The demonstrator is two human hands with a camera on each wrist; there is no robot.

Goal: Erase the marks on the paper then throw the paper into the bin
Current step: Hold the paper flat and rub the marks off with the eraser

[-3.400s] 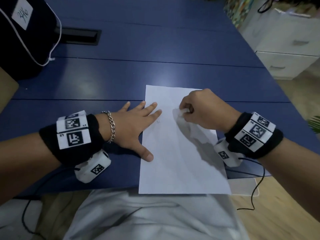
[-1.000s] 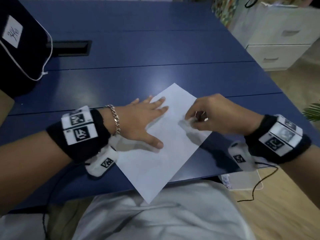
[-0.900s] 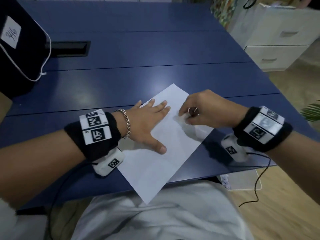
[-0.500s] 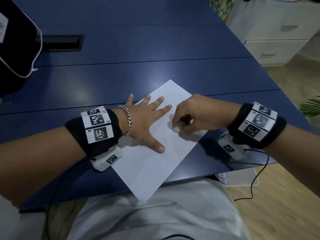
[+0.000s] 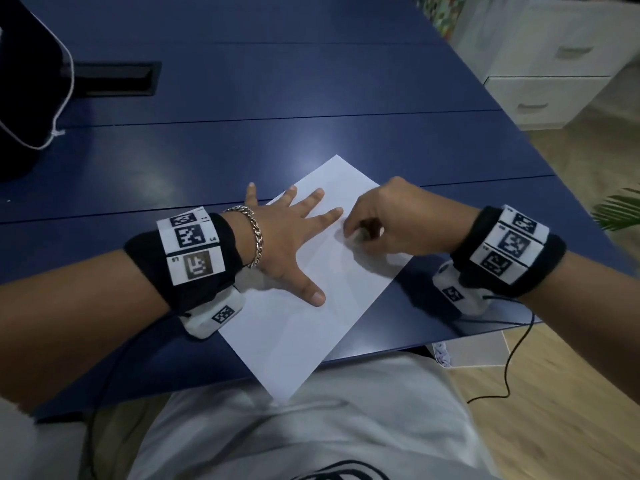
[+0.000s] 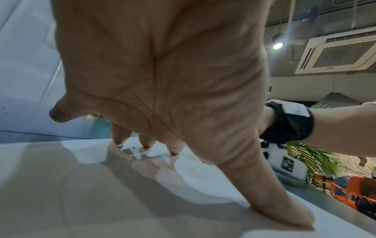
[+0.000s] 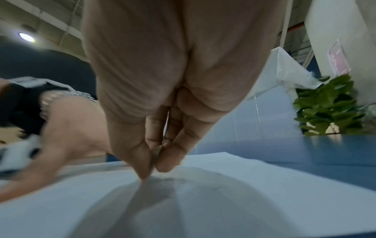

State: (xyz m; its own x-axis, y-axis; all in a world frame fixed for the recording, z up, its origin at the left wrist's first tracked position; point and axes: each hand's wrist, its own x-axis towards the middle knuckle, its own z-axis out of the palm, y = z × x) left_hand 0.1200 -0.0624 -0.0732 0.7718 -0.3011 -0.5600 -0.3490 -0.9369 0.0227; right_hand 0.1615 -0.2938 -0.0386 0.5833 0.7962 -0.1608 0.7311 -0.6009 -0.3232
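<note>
A white sheet of paper [image 5: 304, 327] lies diagonally on the blue table [image 5: 311, 109], its near corner hanging over the front edge. My left hand [image 5: 291, 244] presses flat on the sheet's left part with fingers spread; the left wrist view shows its fingertips [image 6: 284, 214] on the paper [image 6: 81, 193]. My right hand [image 5: 360, 233] pinches a small white eraser [image 5: 354, 239] against the sheet, just right of the left fingertips. In the right wrist view the thumb and fingers [image 7: 142, 161] close together on the paper [image 7: 223, 201], and the eraser is mostly hidden. No marks are clearly visible.
A black bag [image 5: 27, 98] sits at the table's far left, beside a dark cable slot [image 5: 114, 79]. White drawers [image 5: 554, 71] stand to the right. A white container [image 5: 467, 351] sits on the floor under the table's near right corner. A plant [image 5: 620, 209] is at right.
The paper turned from straight to diagonal. Over the last second my right hand slid left with the eraser, closer to my left fingertips. The left hand stays pressed on the sheet.
</note>
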